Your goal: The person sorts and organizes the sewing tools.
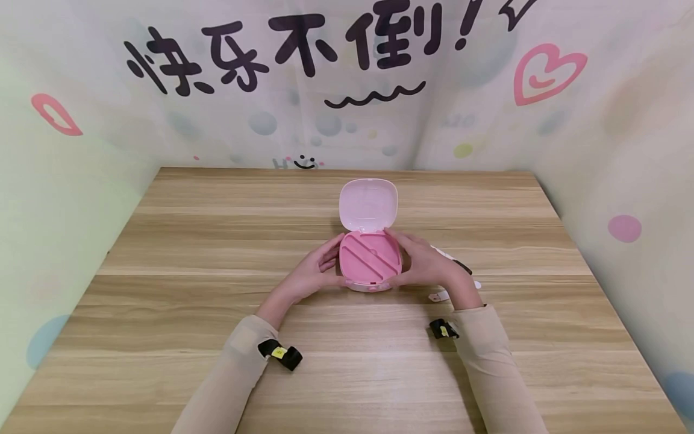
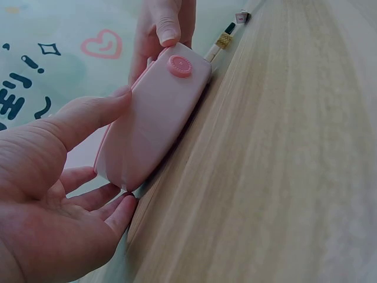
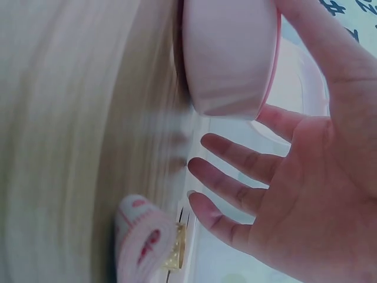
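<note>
Evidently gripped the pink box [image 2: 147, 124] from both sides for steadiness, left hand [image 1: 313, 271] at nine o'clock and right hand [image 1: 428, 262] at three, near the middle of the tabletop [image 1: 347, 374], on or just above the wood. Curled the left fingers round the far corner toward ten o'clock and pressed the left thumb near seven, opened only as wide as the box's side. Spanned the opposite side with right index finger near one o'clock and right thumb near five, probably for an even hold, spreading the other three right fingers in the air, holding nothing. Had the lid [image 1: 368, 205] open toward twelve, presumably for access to the tray [image 1: 355, 265], and the round button [image 2: 179, 66] facing six. Counted one box, one lid, one button, two diagonal ridges [image 1: 363, 257] across the tray, two hands and two black straps [image 1: 293, 360]. Toward three and four o'clock, counted one slender item [image 2: 222, 41] with a gold band and one rolled pink-and-white strip [image 3: 144, 236], possibly lying apart for working room.
</note>
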A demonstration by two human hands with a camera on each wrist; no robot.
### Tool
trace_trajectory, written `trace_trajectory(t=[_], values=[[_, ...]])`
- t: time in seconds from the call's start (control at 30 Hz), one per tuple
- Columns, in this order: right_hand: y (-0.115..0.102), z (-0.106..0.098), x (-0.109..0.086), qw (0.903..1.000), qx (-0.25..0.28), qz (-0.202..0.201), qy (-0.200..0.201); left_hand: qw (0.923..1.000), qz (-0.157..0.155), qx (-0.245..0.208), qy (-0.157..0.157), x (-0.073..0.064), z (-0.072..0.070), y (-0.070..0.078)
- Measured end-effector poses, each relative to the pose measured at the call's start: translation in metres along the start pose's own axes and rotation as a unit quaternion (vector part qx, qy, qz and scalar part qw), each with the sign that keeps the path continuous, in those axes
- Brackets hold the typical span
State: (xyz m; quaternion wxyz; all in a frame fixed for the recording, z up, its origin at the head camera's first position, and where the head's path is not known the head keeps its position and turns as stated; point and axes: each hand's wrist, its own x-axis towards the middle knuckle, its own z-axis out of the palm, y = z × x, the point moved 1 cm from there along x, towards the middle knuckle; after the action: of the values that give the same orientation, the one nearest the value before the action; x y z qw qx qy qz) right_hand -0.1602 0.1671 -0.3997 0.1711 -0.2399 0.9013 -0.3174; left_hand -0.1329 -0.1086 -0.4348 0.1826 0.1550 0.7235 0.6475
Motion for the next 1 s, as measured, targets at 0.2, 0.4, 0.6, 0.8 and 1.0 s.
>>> trace_trajectory(t=[0.2, 0.4, 0.6, 0.8, 1.0], values=[[0.000, -0.001, 0.000, 1.0000, -0.005, 0.007, -0.004, 1.0000, 0.006, 0.003, -0.001, -0.001, -0.001, 0.000], [0.003, -0.008, -0.002, 0.9993, 0.026, -0.026, -0.004, 1.0000, -0.003, 0.002, -0.003, -0.001, 0.000, 0.000], [0.009, -0.020, -0.010, 0.9994, 0.032, -0.014, 0.004, 1.0000, -0.007, -0.001, -0.004, -0.001, -0.001, 0.000], [0.013, -0.034, -0.021, 0.9996, 0.027, 0.007, 0.006, 0.9999, -0.015, 0.004, -0.003, 0.000, -0.001, 0.000], [0.016, -0.042, -0.030, 0.9994, 0.008, 0.010, 0.032, 0.9998, -0.016, 0.009, -0.003, 0.000, -0.001, 0.000]])
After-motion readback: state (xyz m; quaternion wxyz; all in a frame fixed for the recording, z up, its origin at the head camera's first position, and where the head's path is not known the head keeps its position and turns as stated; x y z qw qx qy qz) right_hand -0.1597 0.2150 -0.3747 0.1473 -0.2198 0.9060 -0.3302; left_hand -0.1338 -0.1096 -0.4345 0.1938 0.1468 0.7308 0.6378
